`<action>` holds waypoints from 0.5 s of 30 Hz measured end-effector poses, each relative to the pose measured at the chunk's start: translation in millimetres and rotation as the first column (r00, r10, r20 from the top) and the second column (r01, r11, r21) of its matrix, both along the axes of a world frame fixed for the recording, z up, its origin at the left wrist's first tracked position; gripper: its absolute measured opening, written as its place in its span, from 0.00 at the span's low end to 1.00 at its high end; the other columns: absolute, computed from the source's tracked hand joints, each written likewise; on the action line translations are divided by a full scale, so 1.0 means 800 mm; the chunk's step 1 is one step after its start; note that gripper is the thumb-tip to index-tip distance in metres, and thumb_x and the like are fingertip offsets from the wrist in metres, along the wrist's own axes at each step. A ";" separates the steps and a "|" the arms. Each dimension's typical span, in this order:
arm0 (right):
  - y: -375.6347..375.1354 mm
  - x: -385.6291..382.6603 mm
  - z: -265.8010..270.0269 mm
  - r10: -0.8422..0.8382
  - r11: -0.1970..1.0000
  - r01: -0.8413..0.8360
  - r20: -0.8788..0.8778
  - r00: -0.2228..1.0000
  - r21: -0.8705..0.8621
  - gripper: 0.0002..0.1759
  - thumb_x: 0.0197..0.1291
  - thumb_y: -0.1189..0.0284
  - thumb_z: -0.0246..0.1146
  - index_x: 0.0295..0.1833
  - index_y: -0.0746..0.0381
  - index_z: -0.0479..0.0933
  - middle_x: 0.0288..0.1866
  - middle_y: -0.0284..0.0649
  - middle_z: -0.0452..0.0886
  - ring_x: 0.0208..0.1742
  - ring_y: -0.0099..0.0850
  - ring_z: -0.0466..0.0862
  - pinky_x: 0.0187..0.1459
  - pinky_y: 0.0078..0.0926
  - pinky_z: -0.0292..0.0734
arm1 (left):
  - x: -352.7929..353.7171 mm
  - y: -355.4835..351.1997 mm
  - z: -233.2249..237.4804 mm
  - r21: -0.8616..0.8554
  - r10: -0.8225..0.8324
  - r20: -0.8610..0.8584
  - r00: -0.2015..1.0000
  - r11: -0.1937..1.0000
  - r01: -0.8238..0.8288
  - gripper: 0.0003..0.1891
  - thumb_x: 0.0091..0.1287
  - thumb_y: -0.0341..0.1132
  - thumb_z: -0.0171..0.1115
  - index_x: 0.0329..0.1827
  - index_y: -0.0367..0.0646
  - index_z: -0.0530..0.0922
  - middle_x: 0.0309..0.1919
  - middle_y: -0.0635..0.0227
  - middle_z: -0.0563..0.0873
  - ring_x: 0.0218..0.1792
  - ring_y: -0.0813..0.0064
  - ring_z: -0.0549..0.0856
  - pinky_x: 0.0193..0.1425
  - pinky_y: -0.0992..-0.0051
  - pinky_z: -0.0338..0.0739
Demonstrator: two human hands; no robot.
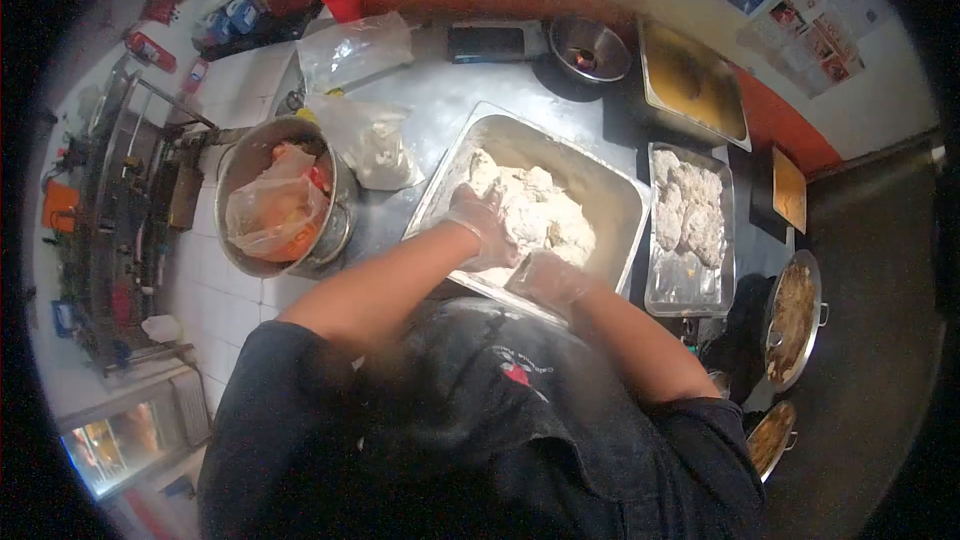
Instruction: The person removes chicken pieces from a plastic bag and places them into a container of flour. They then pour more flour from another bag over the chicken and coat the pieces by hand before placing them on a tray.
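A deep metal pan [622,202] on the table holds flour-coated pieces [540,210] heaped in its left and middle part. Both hands wear clear plastic gloves. My left hand [485,230] is in the pan against the left side of the heap, its fingers partly sunk in flour; what it grips, if anything, is hidden. Close to the pan's near edge, my right hand [548,280] touches the lower side of the pieces, with its fingertips hidden in the flour. Right of the pan, a shallow tray [690,292] bears several coated pieces [690,205].
Left stands a large pot [345,210] with a plastic bag [275,215] in it. A bag of white powder [380,145] lies beside it. Behind are a metal bowl [590,45] and a rectangular pan [695,90]. Two round pans [795,320] [770,440] stand at the right.
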State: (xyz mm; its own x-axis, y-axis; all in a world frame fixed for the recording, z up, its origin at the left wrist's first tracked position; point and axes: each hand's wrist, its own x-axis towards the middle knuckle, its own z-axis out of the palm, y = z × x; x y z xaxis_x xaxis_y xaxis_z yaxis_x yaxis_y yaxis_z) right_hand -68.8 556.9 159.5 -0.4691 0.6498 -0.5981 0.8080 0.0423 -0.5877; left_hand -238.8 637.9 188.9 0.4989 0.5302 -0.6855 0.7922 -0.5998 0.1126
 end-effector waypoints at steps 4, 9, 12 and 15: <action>-0.004 -0.009 -0.020 -0.329 0.943 0.322 -0.368 0.870 -0.082 0.17 0.61 0.68 0.71 0.50 0.69 0.86 0.34 0.45 0.86 0.36 0.28 0.83 0.40 0.33 0.78 | -0.007 0.008 -0.065 -0.084 0.368 0.251 0.895 0.930 -0.358 0.61 0.60 0.72 0.64 0.85 0.33 0.56 0.79 0.36 0.67 0.78 0.39 0.67 0.82 0.58 0.63; -0.012 -0.016 0.014 -0.686 0.692 0.654 -0.561 0.463 -0.306 0.22 0.64 0.75 0.69 0.63 0.70 0.79 0.45 0.39 0.87 0.41 0.24 0.82 0.39 0.27 0.79 | -0.026 0.019 -0.090 -0.291 0.554 0.485 0.677 0.832 -0.473 0.49 0.65 0.64 0.66 0.80 0.34 0.68 0.75 0.38 0.72 0.75 0.49 0.75 0.80 0.63 0.68; -0.011 0.023 -0.004 -0.513 0.786 0.618 -0.544 0.664 0.012 0.25 0.64 0.76 0.68 0.66 0.70 0.77 0.47 0.39 0.87 0.43 0.25 0.83 0.42 0.25 0.80 | -0.035 0.025 -0.040 -0.333 0.513 0.298 0.805 0.846 -0.416 0.42 0.68 0.60 0.64 0.72 0.29 0.74 0.69 0.36 0.78 0.70 0.45 0.79 0.76 0.60 0.73; -0.002 0.030 0.018 -0.601 0.557 0.827 -0.653 0.462 0.073 0.30 0.63 0.75 0.69 0.70 0.71 0.73 0.50 0.43 0.88 0.46 0.29 0.86 0.47 0.25 0.82 | -0.036 0.014 0.012 -0.206 0.444 0.185 0.877 0.890 -0.407 0.39 0.69 0.59 0.64 0.67 0.28 0.77 0.66 0.36 0.81 0.65 0.46 0.83 0.73 0.57 0.76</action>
State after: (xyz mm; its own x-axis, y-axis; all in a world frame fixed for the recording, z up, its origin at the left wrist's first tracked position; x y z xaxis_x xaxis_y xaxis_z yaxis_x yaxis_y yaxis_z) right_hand -44.7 555.2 174.2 0.1295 0.9868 -0.0977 0.2204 -0.1247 -0.9674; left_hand -267.3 648.8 198.2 0.3970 0.6207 -0.6761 0.9100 -0.1699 0.3783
